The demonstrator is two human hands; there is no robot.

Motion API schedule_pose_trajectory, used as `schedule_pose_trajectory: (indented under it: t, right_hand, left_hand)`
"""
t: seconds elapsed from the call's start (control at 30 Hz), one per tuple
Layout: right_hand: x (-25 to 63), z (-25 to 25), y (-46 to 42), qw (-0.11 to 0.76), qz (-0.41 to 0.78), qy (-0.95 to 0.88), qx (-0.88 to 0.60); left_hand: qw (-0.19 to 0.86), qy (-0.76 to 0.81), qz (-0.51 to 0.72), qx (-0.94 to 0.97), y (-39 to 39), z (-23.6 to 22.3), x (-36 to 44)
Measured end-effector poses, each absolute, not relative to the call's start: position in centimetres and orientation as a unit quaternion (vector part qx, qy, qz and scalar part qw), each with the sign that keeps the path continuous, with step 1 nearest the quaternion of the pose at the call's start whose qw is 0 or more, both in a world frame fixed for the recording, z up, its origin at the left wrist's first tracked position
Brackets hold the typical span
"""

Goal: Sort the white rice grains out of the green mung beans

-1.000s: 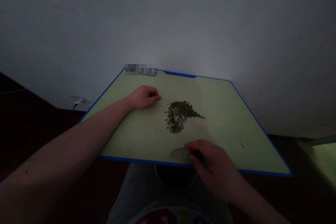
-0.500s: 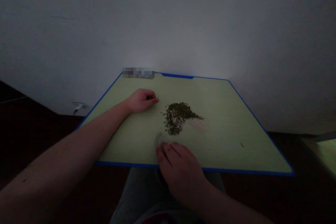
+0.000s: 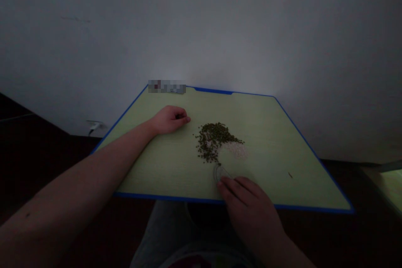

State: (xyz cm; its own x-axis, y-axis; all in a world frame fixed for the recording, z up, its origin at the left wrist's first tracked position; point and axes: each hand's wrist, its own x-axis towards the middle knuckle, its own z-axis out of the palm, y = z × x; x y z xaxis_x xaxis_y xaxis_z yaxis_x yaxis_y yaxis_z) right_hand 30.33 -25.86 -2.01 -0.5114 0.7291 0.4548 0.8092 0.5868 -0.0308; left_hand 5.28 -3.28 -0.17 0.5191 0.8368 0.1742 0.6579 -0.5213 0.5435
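My right hand [image 3: 248,201] holds a clear protractor [image 3: 220,172] by one end at the table's near edge. The protractor's curved side faces left, its far corner beside a few dark green grains. Just beyond it lies a loose heap of small dark green beans [image 3: 216,134], with pale, rice-like grains [image 3: 236,149] partly mixed in and spread along its right side. My left hand [image 3: 171,119] rests on the table left of the heap, fingers curled in and thumb against them, with nothing visible in it.
The pale green table [image 3: 150,167] has a blue rim and stands against a grey wall [image 3: 201,29]. A blurred-out flat item [image 3: 167,87] lies at the far left corner. A small dark sliver [image 3: 290,175] lies on the right. A plug [image 3: 95,126] sits in the wall at left.
My right hand has moved right with the protractor, and a few dark grains now lie by its far corner. My left hand has stayed in place.
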Motion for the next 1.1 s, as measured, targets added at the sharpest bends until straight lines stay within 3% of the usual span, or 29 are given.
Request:
schedule_pose_trajectory:
  t: [1.1]
  right_hand:
    - [35.1,-0.2,-24.2,0.235,-0.043,-0.883,-0.403]
  left_hand:
    - [0.215,0.447,0.218,0.84,-3.3,-0.1,5.4]
